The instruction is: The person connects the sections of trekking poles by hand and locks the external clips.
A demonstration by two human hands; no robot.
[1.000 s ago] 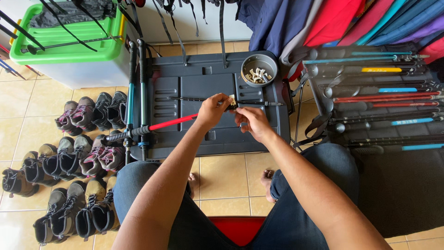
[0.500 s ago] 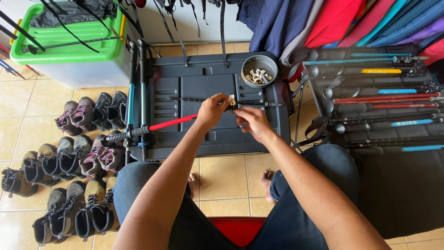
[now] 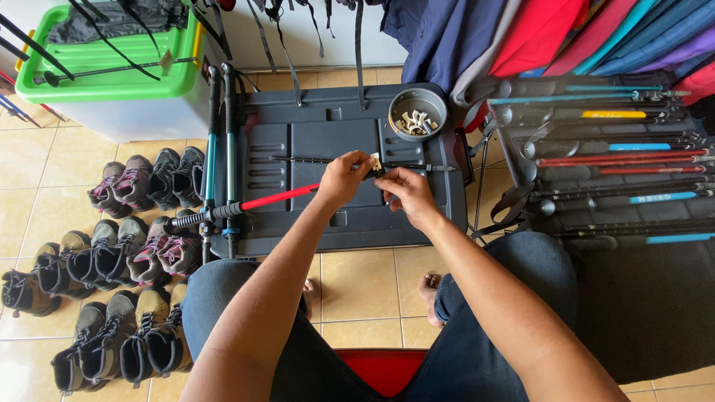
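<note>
My left hand (image 3: 344,179) grips a red trekking pole (image 3: 277,196) near its upper end. The pole's black handle (image 3: 195,218) points left across my knee. My right hand (image 3: 406,190) pinches a small pale part (image 3: 376,162) at the pole's end, fingertips meeting those of my left hand. Both hands hover over a dark grey plastic lid (image 3: 305,141) used as a work surface. A thin black pole section (image 3: 298,159) lies across that lid just behind my hands.
A grey round bowl (image 3: 418,113) of small pale parts sits at the lid's back right. Two blue poles (image 3: 211,160) lean at its left edge. Several poles lie on a rack (image 3: 611,156) to the right. Hiking boots (image 3: 112,260) line the floor left; a green-lidded bin (image 3: 104,74) stands behind.
</note>
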